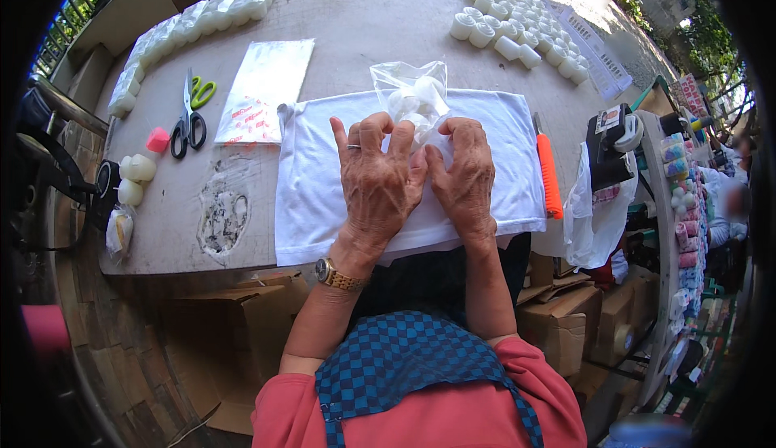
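Note:
My left hand [377, 175] and my right hand [466, 175] are side by side over a white cloth [315, 206]. Between them is a clear plastic bag [436, 75] with several small white cylinders [419, 102] inside. Both hands have bent fingers closed on the near end of the bag, thumbs close together. The left little finger sticks out to the side. The bag's far end lies flat past the cloth's far edge, and my knuckles hide the gripped part.
Two pairs of scissors, one green-handled [204, 92] and one black-handled [189, 134], lie left beside a pack of plastic bags [271, 84]. Loose white cylinders [525, 28] stand far right; filled packs [202, 16] line the far left. An orange-handled cutter [549, 177] lies right of the cloth.

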`<state>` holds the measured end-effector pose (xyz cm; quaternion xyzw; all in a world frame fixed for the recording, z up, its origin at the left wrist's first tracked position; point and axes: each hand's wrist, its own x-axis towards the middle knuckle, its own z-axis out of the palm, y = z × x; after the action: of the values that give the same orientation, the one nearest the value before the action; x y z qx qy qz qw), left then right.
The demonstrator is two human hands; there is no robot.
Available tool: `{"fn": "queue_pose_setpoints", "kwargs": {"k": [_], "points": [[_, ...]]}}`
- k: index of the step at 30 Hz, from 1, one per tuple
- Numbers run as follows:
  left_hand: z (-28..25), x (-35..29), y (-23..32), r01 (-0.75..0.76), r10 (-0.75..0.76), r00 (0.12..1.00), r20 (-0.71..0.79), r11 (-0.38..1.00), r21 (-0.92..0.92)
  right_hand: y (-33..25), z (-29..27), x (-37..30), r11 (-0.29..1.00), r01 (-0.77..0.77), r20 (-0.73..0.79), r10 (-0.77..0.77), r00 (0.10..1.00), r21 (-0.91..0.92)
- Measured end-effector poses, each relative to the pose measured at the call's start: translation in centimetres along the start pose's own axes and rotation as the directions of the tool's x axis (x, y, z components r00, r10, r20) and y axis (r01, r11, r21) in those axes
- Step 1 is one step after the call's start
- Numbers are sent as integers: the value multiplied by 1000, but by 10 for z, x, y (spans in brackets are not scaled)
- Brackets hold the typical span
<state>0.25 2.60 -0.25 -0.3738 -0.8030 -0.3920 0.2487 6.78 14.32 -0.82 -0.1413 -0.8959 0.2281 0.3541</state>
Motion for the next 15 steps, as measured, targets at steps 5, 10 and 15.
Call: {"fn": "queue_pose_setpoints", "kwargs": {"k": [5,10,15], "points": [[5,-2,-4,-38,38,999,-21,999,-28,5,5,-1,996,-23,-154,9,988,-88],[5,-2,-3,-39,35,999,-37,995,-88,8,3,-6,995,-61,-155,48,987,-76],[6,-3,-4,-66,60,996,-62,994,-83,1,2,-4,992,17,-146,-35,989,-126]]}}
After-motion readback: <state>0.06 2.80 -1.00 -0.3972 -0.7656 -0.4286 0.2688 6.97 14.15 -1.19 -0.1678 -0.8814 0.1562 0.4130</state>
